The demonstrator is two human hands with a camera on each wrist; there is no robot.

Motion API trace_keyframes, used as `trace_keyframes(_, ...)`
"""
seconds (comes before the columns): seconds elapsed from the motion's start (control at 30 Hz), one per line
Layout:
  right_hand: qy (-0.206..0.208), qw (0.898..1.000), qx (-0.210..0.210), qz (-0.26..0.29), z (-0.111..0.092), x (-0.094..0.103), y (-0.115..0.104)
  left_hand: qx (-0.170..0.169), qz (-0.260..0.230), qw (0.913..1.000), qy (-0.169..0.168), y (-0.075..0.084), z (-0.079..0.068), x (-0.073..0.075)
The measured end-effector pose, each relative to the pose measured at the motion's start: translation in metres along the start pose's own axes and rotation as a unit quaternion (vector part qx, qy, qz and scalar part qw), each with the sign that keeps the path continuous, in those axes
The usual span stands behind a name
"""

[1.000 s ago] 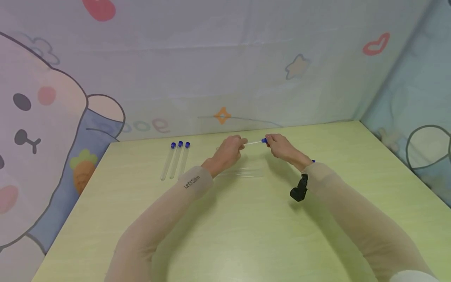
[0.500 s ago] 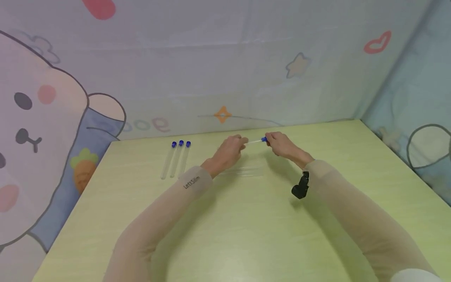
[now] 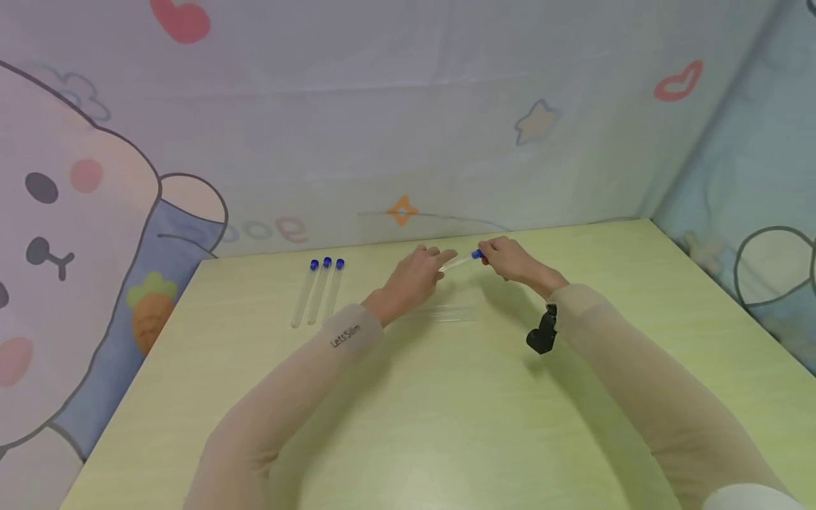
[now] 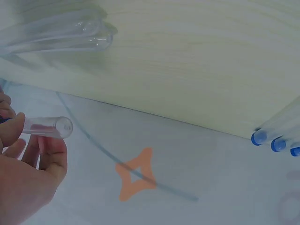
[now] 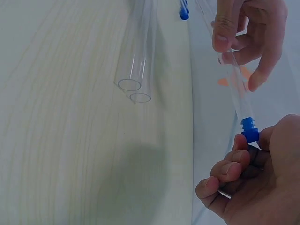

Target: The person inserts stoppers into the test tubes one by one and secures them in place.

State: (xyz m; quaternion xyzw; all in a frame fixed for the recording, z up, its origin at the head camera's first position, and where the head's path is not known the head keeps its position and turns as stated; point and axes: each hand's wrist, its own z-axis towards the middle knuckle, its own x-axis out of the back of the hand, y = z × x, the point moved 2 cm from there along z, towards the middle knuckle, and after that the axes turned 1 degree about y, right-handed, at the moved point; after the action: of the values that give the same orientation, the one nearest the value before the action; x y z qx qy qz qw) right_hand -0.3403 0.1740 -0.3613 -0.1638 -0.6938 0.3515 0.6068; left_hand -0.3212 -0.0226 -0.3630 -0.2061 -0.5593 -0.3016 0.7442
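Observation:
In the head view my left hand [image 3: 414, 275] holds a clear test tube [image 3: 457, 261] above the table's far part, thumb and fingers around its body. My right hand [image 3: 506, 259] pinches a blue stopper [image 3: 477, 253] at the tube's mouth. The right wrist view shows the ridged part of this stopper [image 5: 248, 124] right at the mouth, its head between thumb and index finger. The tube's rounded end [image 4: 64, 127] sticks out past the left fingers in the left wrist view. Below the hands lie two unstoppered test tubes [image 3: 446, 313], their mouths toward the right.
Three test tubes with blue stoppers [image 3: 327, 263] lie side by side at the table's back left. A printed cloth backdrop [image 3: 357, 142] rises behind the pale wood table [image 3: 446, 425]. A black camera [image 3: 543, 334] hangs at the right wrist.
The left fingers have loosened, with the index finger now stretched out along the tube. The tube's left end has dipped, so it slants more. The right hand still pinches the stopper.

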Motion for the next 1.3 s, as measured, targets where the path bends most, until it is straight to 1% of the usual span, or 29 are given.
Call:
trace_keyframes(0.17, 0.0, 1.0, -0.005, 0.0, 0.002, -0.001, 0.001, -0.016, 0.015, 0.9998, -0.001, 0.002, -0.003, 0.0)
trace_keyframes(0.3, -0.002, 1.0, -0.014, 0.002, 0.002, 0.001, 0.002, -0.006, 0.01, 0.9999, -0.006, 0.001, -0.005, 0.002)
trace_keyframes(0.5, 0.004, 0.999, -0.027, -0.021, -0.003, 0.01, 0.007, 0.037, -0.005, 0.9992, -0.018, -0.012, -0.01, 0.004)
trace_keyframes(0.73, 0.018, 0.999, -0.019, -0.042, -0.01, 0.024, 0.02, 0.083, -0.021, 0.9962, -0.016, -0.034, -0.021, 0.003)
trace_keyframes(0.83, 0.023, 0.998, -0.022, -0.056, -0.013, 0.03, 0.026, 0.104, -0.022, 0.9942, -0.016, -0.042, -0.025, 0.002)
trace_keyframes(1.03, 0.022, 0.997, -0.043, -0.053, -0.019, 0.041, 0.035, 0.151, -0.031, 0.9879, -0.019, -0.056, -0.033, 0.003)
trace_keyframes(1.17, 0.018, 0.997, -0.051, -0.053, -0.024, 0.046, 0.04, 0.176, -0.034, 0.9837, -0.009, -0.062, -0.041, 0.004)
trace_keyframes(1.3, 0.015, 0.996, -0.052, -0.064, -0.028, 0.049, 0.044, 0.191, -0.028, 0.9811, 0.004, -0.068, -0.048, 0.005)
